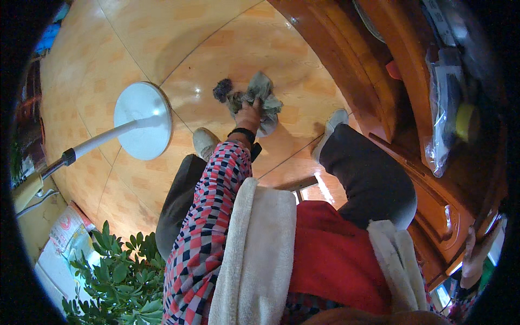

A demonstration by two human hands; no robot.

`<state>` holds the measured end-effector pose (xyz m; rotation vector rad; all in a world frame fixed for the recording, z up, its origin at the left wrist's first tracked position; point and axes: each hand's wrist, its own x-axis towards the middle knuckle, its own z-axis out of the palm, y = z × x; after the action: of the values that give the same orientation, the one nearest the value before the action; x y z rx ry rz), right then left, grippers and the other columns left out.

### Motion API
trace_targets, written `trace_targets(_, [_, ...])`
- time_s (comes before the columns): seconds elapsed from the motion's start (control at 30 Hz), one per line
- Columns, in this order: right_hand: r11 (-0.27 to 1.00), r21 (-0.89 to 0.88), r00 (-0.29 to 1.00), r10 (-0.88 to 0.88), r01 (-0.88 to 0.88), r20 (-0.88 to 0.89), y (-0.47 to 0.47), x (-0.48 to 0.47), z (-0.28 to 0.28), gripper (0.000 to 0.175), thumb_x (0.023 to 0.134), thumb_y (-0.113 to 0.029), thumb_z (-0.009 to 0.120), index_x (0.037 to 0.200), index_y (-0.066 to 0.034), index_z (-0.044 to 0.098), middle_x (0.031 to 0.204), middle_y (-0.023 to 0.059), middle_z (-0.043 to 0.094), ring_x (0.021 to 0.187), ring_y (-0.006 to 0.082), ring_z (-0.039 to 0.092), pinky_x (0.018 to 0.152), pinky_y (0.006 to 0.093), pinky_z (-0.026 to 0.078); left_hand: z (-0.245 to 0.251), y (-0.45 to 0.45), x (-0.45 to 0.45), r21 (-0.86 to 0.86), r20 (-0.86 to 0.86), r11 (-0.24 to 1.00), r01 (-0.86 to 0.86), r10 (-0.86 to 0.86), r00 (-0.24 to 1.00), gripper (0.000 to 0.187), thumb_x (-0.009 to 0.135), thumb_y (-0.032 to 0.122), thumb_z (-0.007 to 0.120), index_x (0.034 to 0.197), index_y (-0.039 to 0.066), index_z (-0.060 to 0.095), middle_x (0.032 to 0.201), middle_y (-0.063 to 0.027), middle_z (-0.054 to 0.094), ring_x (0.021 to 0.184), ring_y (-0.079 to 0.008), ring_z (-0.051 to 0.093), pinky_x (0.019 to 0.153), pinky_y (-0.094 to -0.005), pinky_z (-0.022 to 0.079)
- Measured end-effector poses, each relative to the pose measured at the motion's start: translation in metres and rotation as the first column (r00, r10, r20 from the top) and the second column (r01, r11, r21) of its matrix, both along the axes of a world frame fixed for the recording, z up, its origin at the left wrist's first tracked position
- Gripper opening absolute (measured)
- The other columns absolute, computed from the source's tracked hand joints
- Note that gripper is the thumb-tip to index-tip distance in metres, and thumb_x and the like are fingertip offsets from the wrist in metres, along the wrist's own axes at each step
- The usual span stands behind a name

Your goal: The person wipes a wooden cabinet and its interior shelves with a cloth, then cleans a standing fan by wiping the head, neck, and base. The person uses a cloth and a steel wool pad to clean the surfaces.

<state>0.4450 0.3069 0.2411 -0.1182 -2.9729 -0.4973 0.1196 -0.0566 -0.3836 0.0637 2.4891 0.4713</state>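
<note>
My left hand, with a black band on its wrist, presses a crumpled grey-green cloth onto the glossy tiled floor. A dark, fuzzy clump lies against the cloth's left side. My right hand shows partly at the far right rim, beside the reddish-brown wooden furniture; its fingers are partly hidden, and whether it holds anything cannot be told. The cloth lies ahead of my two light shoes, between the furniture and a round white stand base.
The round white base carries a slanting pole at left. A leafy green plant and a printed bag are at lower left. Wooden furniture curves along the right, with a clear plastic package on it.
</note>
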Motion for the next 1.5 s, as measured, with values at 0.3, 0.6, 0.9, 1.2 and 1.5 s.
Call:
trace_targets(0.3, [0.989,0.112,0.993,0.086,-0.096,0.087,0.009,-0.053,-0.038,0.066,0.096,-0.032,0.052,0.149,-0.0092,0.02,0.147,0.0231,0.033,0.134,0.0381,0.039,0.107,0.0461,0.039,-0.074,0.035,0.008,0.599,-0.293,0.794,0.105,0.095,0.951,0.039,0.076,0.028,0.068,0.107,0.005,0.067,0.108,-0.0194,0.066,0.095,-0.0328,0.064,0.084,-0.0416,0.052])
trace_targets(0.6, [0.915,-0.05,0.915,0.401,-0.399,0.033,-0.019,-0.106,-0.043,0.068,0.089,-0.03,0.057,0.146,-0.0081,0.028,0.142,0.0226,0.039,0.13,0.0392,0.042,0.106,0.0482,0.038,0.152,-0.025,-0.045,0.751,-0.091,0.599,-0.278,0.51,0.855,0.046,0.072,0.016,0.072,0.113,0.001,0.057,0.108,-0.0188,0.064,0.096,-0.0308,0.063,0.084,-0.039,0.05])
trace_targets(0.9, [0.541,-0.07,0.536,0.793,-0.838,-0.291,-0.129,-0.054,-0.048,0.07,0.083,-0.027,0.061,0.145,-0.0079,0.034,0.139,0.023,0.043,0.128,0.0394,0.044,0.106,0.051,0.036,0.482,-0.121,0.109,0.602,-0.798,0.755,0.261,0.551,0.245,0.05,0.085,0.003,0.063,0.133,0.0,0.049,0.133,-0.0191,0.052,0.121,-0.0339,0.05,0.103,-0.0415,0.039])
trace_targets(1.2, [0.546,-0.545,0.751,0.598,-0.637,-0.279,-0.168,-0.004,-0.058,0.121,0.064,-0.021,0.085,0.155,-0.0139,0.005,0.144,0.0284,0.032,0.127,0.0466,0.037,0.108,0.0501,0.032,0.55,0.031,0.177,0.141,-0.912,0.666,0.733,-0.201,0.357,0.053,0.081,-0.004,0.056,0.133,0.003,0.048,0.132,-0.0209,0.046,0.122,-0.0421,0.046,0.103,-0.0483,0.037])
trace_targets(1.5, [0.631,-0.52,0.804,0.55,-0.576,-0.224,-0.162,-0.003,-0.075,0.118,0.066,-0.029,0.084,0.155,-0.017,0.006,0.135,0.0271,0.039,0.123,0.0459,0.04,0.105,0.0507,0.034,0.579,-0.017,0.214,-0.153,-0.979,0.603,0.783,-0.202,-0.036,0.082,0.079,0.028,0.077,0.146,0.006,0.035,0.14,-0.0239,0.041,0.125,-0.0412,0.044,0.1,-0.0493,0.041])
